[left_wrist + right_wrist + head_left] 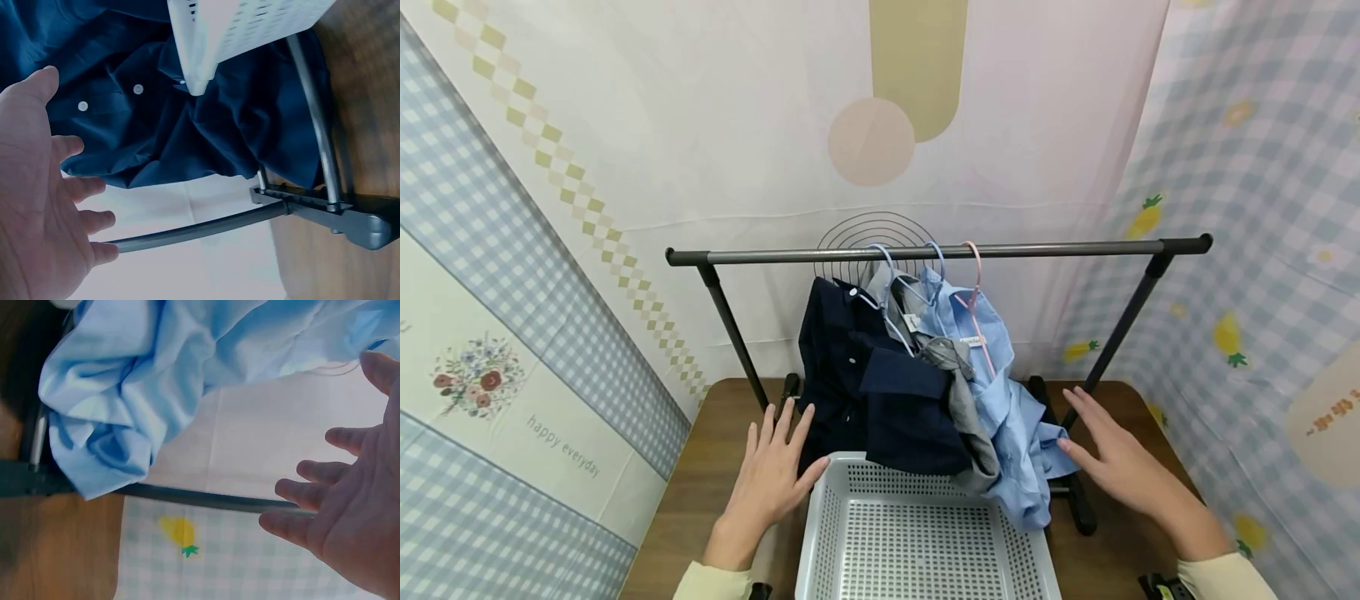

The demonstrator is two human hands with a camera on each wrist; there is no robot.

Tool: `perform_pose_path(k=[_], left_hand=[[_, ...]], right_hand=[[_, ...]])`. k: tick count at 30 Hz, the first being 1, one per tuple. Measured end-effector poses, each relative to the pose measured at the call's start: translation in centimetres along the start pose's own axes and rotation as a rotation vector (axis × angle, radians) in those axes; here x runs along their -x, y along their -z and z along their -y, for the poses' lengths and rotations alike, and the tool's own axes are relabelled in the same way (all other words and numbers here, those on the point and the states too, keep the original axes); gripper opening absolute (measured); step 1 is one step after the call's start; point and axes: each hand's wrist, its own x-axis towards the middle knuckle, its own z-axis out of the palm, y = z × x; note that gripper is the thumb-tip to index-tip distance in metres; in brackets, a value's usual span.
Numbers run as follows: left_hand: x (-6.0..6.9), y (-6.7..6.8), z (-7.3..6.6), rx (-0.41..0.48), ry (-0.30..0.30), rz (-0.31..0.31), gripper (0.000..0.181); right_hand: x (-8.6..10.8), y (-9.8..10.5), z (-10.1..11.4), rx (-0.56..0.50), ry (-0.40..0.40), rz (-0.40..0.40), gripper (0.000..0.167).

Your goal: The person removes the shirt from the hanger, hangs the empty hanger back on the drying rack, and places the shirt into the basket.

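My left hand [769, 477] hovers with fingers spread, just left of the basket's far corner and in front of a navy shirt [838, 367]. To the right, my right hand [1116, 458] is held out with straight fingers beside a light blue shirt [1011, 417]. A grey shirt [972, 417] hangs between those two, partly hidden by the navy one. Blue hangers [887, 283] carry the navy and grey shirts, and a pink hanger [976, 283] carries the light blue one. In the wrist views, neither palm [31, 206] [369, 494] holds anything.
The hangers hook over a dark metal rail [1060, 249] on a stand. A white perforated basket [817, 533] sits in front on the wooden table [692, 492], with shirt hems at its far rim. Patterned cloths [1240, 250] enclose the sides and back.
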Motion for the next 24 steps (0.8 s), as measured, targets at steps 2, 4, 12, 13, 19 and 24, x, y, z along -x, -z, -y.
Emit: perform_pose_path(k=[2,4,12,13,19,24], left_hand=[[-0.1,0.3,-0.1,-0.005,-0.009,-0.009,0.081],[-0.2,0.5,-0.3,-0.013,-0.017,-0.016,0.081],[-0.6,2.3,-1.1,-0.020,-0.040,-0.018,0.080],[-0.7,2.6,-1.2,-0.021,-0.042,-0.019,0.080],[-1.0,4.1,-1.9,-0.037,-0.056,-0.037,0.078],[-1.4,5.1,-2.3,-0.068,-0.091,-0.071,0.077]], right_hand=[[0.0,0.4,0.4,-0.028,0.002,0.001,0.078],[0.1,0.8,0.9,-0.054,0.005,0.003,0.075],[0.1,2.0,3.0,-0.093,0.038,0.015,0.064],[0.1,2.1,3.3,-0.097,0.044,0.017,0.064],[-0.3,2.5,5.0,-0.125,0.090,0.040,0.060],[-0.7,2.7,6.2,-0.221,0.108,0.088,0.059]])
